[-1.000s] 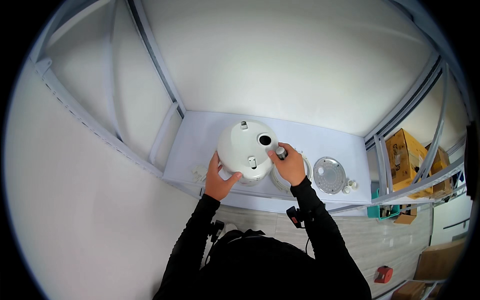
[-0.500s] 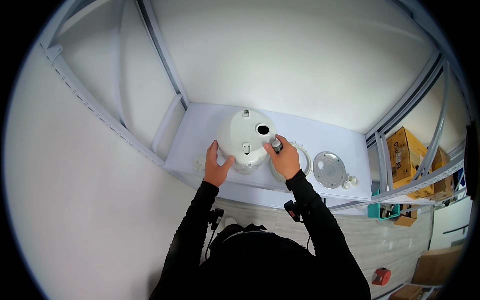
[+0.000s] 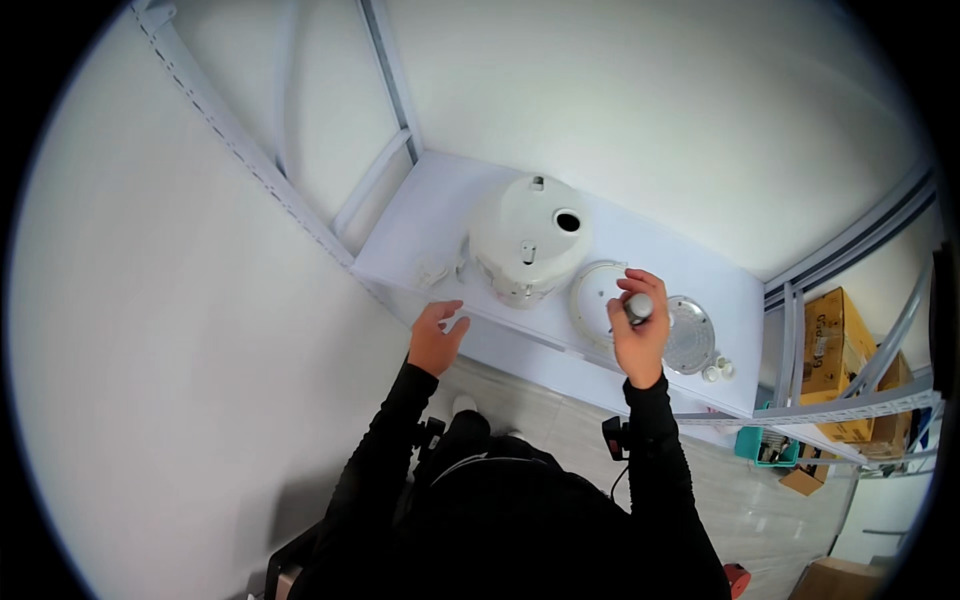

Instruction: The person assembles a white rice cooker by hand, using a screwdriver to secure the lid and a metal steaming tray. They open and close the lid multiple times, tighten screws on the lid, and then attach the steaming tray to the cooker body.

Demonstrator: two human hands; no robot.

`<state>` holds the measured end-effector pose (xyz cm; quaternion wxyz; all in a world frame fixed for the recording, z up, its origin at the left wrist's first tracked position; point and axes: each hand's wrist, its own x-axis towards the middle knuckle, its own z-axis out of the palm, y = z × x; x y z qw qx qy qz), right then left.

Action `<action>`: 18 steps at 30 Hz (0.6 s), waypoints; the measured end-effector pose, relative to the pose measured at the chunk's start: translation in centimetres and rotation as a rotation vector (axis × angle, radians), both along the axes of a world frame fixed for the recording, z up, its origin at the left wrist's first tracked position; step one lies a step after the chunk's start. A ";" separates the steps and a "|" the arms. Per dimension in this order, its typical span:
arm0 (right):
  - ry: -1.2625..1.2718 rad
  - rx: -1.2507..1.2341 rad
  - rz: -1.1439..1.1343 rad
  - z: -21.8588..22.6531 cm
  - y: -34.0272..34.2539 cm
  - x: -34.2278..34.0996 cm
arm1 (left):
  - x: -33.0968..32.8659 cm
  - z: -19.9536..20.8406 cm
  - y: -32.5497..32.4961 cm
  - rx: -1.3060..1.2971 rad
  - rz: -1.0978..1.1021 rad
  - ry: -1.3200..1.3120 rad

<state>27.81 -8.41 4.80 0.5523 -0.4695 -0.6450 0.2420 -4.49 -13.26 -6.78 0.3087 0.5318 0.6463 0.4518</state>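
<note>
A white, domed housing (image 3: pixel 515 240) stands on the white table, with a dark round hole and small metal brackets on its top. Off its near left side, by the table's front edge, my left hand (image 3: pixel 436 340) hangs with fingers apart and nothing in it. My right hand (image 3: pixel 645 340) is closed around a small cylinder with a grey round end (image 3: pixel 638 308); its lower part is hidden by the hand. This hand is above the right side of a white ring-shaped part (image 3: pixel 583 318). Right of it lies a round, translucent disc (image 3: pixel 690 338).
Several small white round pieces (image 3: pixel 712 373) lie near the disc. Small pale pieces (image 3: pixel 432 272) sit left of the housing. Metal frame posts (image 3: pixel 388 75) border the table (image 3: pixel 625 235). Yellow cardboard boxes (image 3: pixel 832 350) and a teal bin (image 3: pixel 765 447) are at the right.
Both hands have come off the housing. My right hand has moved right with the cylinder; my left has drawn back toward the front edge. The view has shifted too.
</note>
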 end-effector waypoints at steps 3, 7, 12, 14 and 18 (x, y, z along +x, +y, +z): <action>0.115 -0.042 0.068 1.3 -1.2 0.0 | -1.2 -0.6 -1.3 -0.060 0.023 0.021; 0.068 0.093 0.063 1.6 -1.6 -0.6 | -3.5 -1.4 -1.7 -0.089 0.070 0.063; 0.017 0.134 0.076 2.1 -1.9 -2.1 | -6.4 -2.7 0.7 -0.027 0.062 0.123; 0.006 0.124 0.136 2.8 -1.6 -3.0 | -7.7 -3.6 2.4 0.030 0.036 0.178; -0.072 0.121 0.214 4.5 -1.2 -5.8 | -10.0 -4.1 6.2 0.118 -0.012 0.359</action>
